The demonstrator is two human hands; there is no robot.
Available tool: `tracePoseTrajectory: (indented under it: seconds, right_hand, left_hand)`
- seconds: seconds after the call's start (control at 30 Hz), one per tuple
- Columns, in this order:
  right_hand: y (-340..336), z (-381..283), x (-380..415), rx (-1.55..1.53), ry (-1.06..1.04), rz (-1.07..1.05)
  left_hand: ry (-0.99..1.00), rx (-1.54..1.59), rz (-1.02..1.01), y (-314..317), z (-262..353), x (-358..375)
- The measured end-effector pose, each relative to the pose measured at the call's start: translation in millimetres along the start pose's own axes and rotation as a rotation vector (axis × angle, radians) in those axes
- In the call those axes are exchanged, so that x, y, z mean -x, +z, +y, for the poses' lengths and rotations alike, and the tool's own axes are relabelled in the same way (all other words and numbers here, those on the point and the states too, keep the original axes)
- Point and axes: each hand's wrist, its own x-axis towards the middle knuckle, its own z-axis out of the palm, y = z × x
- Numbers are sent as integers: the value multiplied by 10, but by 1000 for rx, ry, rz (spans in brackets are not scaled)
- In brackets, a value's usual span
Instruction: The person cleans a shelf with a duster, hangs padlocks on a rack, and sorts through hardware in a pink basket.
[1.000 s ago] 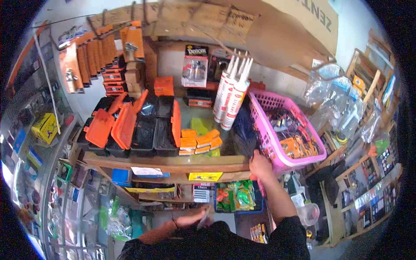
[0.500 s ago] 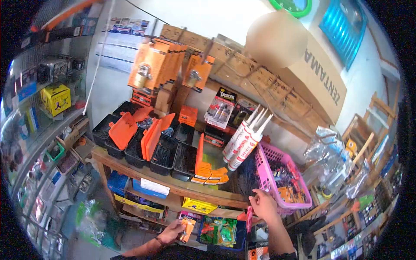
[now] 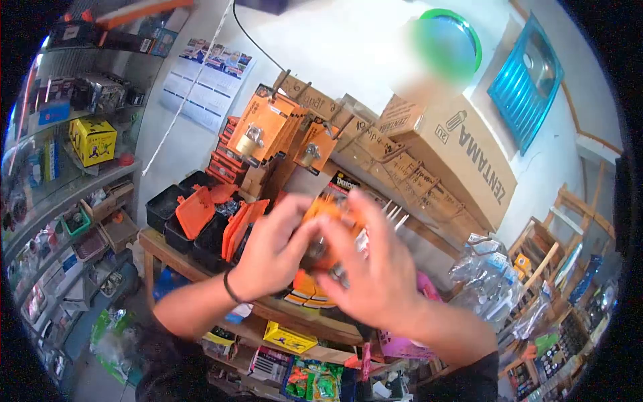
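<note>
Both my hands are raised together in front of the shelf, blurred by motion. Between them is an orange carded pack (image 3: 327,258) with a metallic part, which looks like a padlock pack; fingers cover much of it. My left hand (image 3: 271,254), with a dark band at the wrist, grips it from the left. From the right, my right hand (image 3: 378,278) has its fingers closed over the pack. Similar orange padlock cards (image 3: 258,127) hang on hooks above. Behind my hands, sealant tubes are mostly hidden, only their nozzles (image 3: 396,216) showing.
Black bins with orange lids (image 3: 194,213) stand on the wooden shelf (image 3: 194,268) at left. A pink basket (image 3: 405,345) sits partly behind my right forearm. A large cardboard box (image 3: 462,157) lies above. Crowded glass shelving (image 3: 100,177) lines the left side.
My left hand has come up from below the shelf with the orange pack. My right hand has left the pink basket's side and joined it. The view has tilted upward.
</note>
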Motion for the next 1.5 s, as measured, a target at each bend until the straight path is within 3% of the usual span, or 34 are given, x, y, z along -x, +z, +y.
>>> tracePoseTrajectory:
  seconds: [0.07,0.1,0.27,0.57,0.67,0.8,0.87,0.93,0.97,1.0,1.07,1.2,1.27,1.33,1.47,1.5]
  right_hand:
    - [-131,129,-205,24,35,11]
    - [-178,199,-280,31,45,-18]
    - [-200,396,-515,174,141,-133]
    - [-240,387,-681,167,215,-283]
    - [-309,359,-738,174,224,-358]
    - [-355,281,-819,193,247,-505]
    - [-243,264,-786,172,243,-494]
    - [-101,256,-767,147,240,-476]
    - [-27,245,-774,152,284,-472]
    - [50,244,-782,157,325,-466]
    - [228,307,-823,157,355,-450]
    - [499,479,-922,156,445,-469]
    - [709,612,-941,144,439,-431]
    - [834,652,-972,205,532,-457]
    - [1171,789,-929,193,545,-330]
    - [1220,813,-907,188,545,-324]
  left_hand:
    - [-56,31,31,42,207,-302]
    - [47,-78,48,50,154,-436]
    - [12,-21,98,105,-28,-904]
    - [-25,-18,143,59,-37,-983]
    - [-139,-10,113,23,60,-980]
    - [-387,137,16,-44,97,-902]
    - [-461,177,1,-111,28,-799]
    - [-494,9,-38,-189,19,-679]
    - [-648,134,-39,-211,43,-560]
    - [-680,86,-71,-239,31,-461]
    - [-649,-65,3,-243,-39,-211]
    - [-559,-317,-89,-445,-173,142]
    - [-783,-309,-318,-526,-7,227]
    - [-664,-393,-445,-578,84,344]
    - [-493,-714,-1071,-762,211,584]
    - [-495,-721,-1072,-777,318,585]
